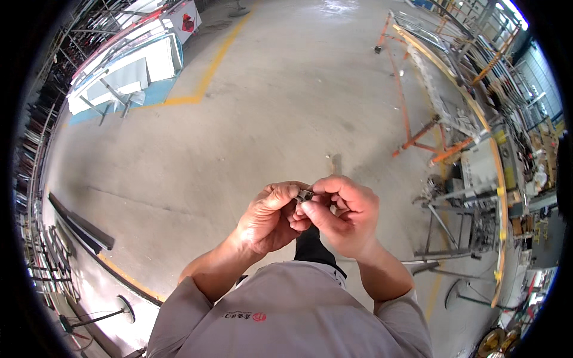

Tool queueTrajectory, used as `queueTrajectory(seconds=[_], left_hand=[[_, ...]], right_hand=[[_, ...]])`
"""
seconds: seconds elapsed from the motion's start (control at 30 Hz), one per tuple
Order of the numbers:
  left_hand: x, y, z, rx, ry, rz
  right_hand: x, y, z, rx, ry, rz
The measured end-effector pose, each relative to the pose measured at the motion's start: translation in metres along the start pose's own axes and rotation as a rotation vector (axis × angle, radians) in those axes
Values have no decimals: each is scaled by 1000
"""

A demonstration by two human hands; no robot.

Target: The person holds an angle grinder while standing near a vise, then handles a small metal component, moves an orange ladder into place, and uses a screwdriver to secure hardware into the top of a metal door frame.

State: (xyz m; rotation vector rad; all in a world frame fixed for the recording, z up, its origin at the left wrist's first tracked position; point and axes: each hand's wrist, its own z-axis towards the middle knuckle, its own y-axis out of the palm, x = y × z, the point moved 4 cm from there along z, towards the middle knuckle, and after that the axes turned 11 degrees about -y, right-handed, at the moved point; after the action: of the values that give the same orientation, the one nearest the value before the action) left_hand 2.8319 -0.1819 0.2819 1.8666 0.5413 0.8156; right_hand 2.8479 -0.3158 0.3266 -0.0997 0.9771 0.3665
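Note:
In front of my chest, a small dark metal part (304, 196) sits between the fingertips of both hands. My left hand (268, 216) is closed, its thumb and fingers pinching the part from the left. My right hand (347, 213) grips it from the right, thumb below and forefinger above. The fingers cover most of the part, so its exact kind cannot be made out. Both hands are held over the grey floor, touching nothing else.
White and grey panels (128, 74) lean at the back left beside a yellow floor line (209, 77). An orange-legged frame (412, 140) stands on the right, next to a long workbench edge (501, 221). Dark long profiles (80, 224) lie at the left.

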Motion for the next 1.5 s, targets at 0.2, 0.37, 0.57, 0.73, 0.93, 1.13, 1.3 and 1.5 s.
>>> queueTrajectory(seconds=[0.2,0.37,0.57,0.73,0.93,1.13,1.3,1.5], left_hand=[[151,17,133,155,140,116],[275,22,231,195,196,232],[422,-18,371,120,166,211],[559,-27,493,110,131,133],[714,-5,637,10,19,276],[837,-26,801,116,110,244],[963,-58,953,341,348,519],[1105,11,1103,326,412,516]], right_hand=[[76,-75,191,-162,61,-44],[138,-114,332,-369,-220,-461],[279,-155,474,-292,-147,-395],[392,-187,604,-8,283,-88],[466,-243,757,90,182,39],[588,-330,884,254,34,-12],[674,-425,1028,205,-231,-195],[681,-521,1261,-76,-523,-421]])
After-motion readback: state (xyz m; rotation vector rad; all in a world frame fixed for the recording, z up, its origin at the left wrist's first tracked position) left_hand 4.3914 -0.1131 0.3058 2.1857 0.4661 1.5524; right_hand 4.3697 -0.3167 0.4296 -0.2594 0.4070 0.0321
